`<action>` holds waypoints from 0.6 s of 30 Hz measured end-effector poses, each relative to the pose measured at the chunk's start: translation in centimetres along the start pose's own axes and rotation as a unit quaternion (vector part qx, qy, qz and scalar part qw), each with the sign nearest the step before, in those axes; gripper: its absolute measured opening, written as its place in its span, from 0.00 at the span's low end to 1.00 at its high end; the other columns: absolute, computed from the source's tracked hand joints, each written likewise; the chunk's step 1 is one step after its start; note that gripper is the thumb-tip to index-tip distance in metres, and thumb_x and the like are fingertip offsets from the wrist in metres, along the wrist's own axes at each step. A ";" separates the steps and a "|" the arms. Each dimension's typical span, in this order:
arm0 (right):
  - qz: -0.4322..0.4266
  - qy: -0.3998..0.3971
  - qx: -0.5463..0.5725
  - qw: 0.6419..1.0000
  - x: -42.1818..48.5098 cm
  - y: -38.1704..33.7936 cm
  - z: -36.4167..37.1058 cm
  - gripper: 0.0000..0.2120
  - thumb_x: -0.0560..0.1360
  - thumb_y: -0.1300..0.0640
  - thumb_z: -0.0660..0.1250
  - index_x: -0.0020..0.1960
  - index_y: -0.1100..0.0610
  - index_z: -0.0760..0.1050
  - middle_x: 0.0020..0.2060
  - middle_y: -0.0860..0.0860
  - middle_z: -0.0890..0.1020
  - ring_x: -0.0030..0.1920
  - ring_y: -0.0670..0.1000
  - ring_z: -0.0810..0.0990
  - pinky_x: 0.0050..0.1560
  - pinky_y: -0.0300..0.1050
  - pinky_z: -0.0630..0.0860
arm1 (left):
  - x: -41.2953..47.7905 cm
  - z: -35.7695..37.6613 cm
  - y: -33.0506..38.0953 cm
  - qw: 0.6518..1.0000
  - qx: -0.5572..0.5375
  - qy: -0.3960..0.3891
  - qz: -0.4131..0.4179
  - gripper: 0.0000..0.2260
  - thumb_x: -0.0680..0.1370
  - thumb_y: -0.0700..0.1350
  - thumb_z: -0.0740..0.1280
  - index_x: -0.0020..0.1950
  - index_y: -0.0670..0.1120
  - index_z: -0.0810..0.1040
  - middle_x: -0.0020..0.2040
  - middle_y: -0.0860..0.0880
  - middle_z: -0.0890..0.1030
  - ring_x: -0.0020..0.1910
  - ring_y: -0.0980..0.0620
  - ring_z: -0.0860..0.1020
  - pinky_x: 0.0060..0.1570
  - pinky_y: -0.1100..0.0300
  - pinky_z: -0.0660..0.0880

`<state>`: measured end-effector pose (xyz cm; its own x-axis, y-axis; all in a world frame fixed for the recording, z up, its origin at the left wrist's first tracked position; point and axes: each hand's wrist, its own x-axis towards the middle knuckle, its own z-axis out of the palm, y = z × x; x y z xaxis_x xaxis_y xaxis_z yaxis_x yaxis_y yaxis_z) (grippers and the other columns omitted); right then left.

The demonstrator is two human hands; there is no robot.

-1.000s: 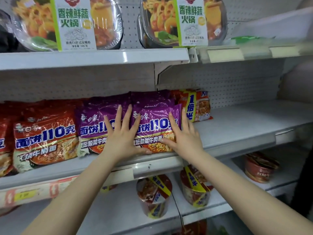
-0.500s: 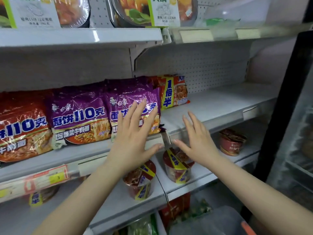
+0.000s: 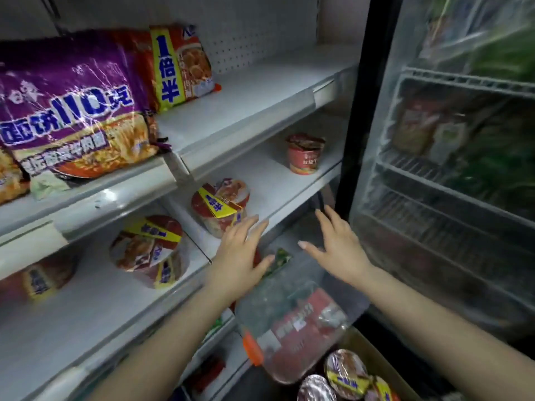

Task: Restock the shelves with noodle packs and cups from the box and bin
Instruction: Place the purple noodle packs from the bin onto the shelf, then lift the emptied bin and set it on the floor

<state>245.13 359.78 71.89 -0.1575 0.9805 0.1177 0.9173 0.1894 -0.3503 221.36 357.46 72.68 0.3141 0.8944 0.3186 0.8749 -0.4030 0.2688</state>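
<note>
A: Item one, left hand (image 3: 236, 264)?
B: Fingers spread and straight, holding nothing. It hovers at the front edge of the cup shelf (image 3: 292, 209), just near of a noodle cup (image 3: 221, 205).
A: Item two, stock?
B: Clear bin (image 3: 292, 322) with red noodle packs (image 3: 301, 319), directly below and near of both hands, long axis running near-left to far-right. Box (image 3: 373, 369) of cups at near right.
A: Item three, right hand (image 3: 337, 250)?
B: Open, empty, touching nothing. By my reading, the nearer hand to the bin's far end.

noodle packs (image 3: 72, 111) on upper shelf (image 3: 260, 102) | cups (image 3: 220, 206) on shelf below | bin (image 3: 289, 328) beneath, left of cooler (image 3: 448, 169)
</note>
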 end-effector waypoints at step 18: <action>0.538 -0.250 0.311 0.743 -9.2 8.8 24.7 0.38 0.74 0.40 0.69 0.71 0.68 0.66 0.60 0.60 0.78 0.58 0.57 0.77 0.47 0.42 0.68 | -13.2 19.4 -3.9 0.749 -0.301 -0.307 -0.503 0.27 0.76 0.52 0.71 0.72 0.49 0.67 0.67 0.46 0.74 0.67 0.48 0.73 0.60 0.58 0.68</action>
<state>245.62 353.75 44.73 0.2853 0.4504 -0.8460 0.2891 -0.8820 -0.3721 220.98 350.97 49.76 -0.1208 0.6499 -0.7503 0.5152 0.6872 0.5123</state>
